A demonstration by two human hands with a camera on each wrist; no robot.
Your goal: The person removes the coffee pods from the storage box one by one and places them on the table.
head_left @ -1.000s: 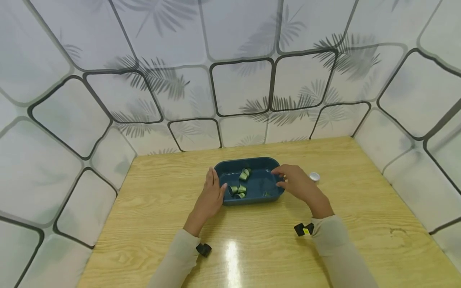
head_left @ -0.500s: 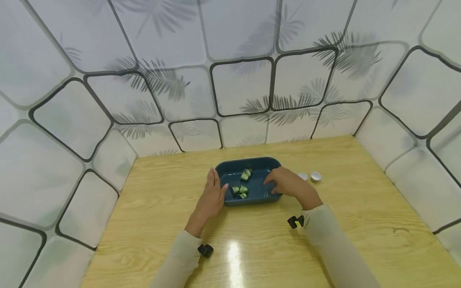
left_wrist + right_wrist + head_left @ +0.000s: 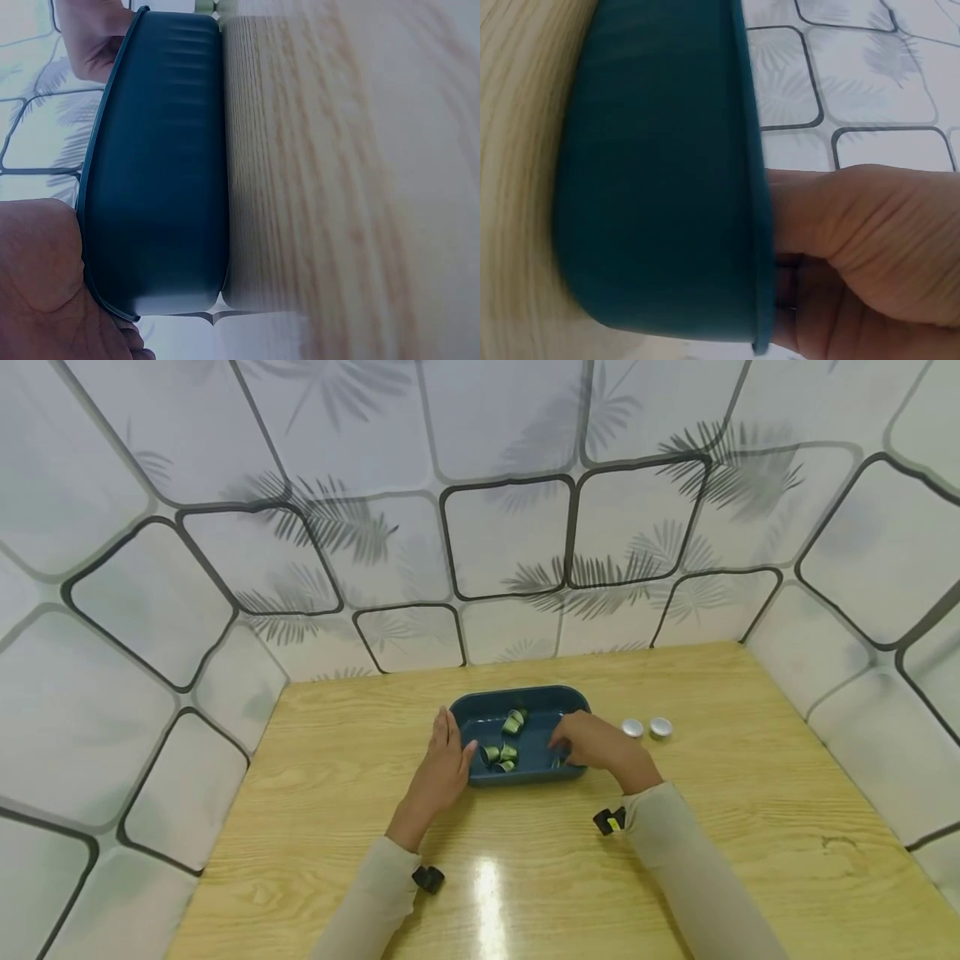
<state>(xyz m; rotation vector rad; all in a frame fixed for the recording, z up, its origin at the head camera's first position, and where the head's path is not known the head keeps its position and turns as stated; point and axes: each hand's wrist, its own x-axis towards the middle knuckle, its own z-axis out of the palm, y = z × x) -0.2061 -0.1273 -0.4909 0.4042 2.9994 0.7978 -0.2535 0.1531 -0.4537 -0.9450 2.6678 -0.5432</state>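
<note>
A dark blue rectangular tray (image 3: 517, 779) sits on the table, with several small green cup-shaped coffee capsules (image 3: 513, 722) inside, mostly toward its left half. My left hand (image 3: 442, 770) rests along the tray's left end, fingers straight and thumb at the rim; the left wrist view shows the palm (image 3: 37, 259) against the edge. Over the right end reaches my right hand (image 3: 596, 742), its bent fingers down inside the tray beside a small green bit (image 3: 558, 762). The tray wall (image 3: 660, 180) hides those fingertips in the right wrist view, so any grip is not visible.
Two small whitish round pieces (image 3: 632, 728) lie side by side on the wooden table (image 3: 337, 793), right of the tray. Patterned white walls (image 3: 510, 539) enclose the table at the back and both sides.
My right hand has moved left and down from the tray's right rim into the tray, uncovering a second whitish round piece on the table. The left hand stays in place.
</note>
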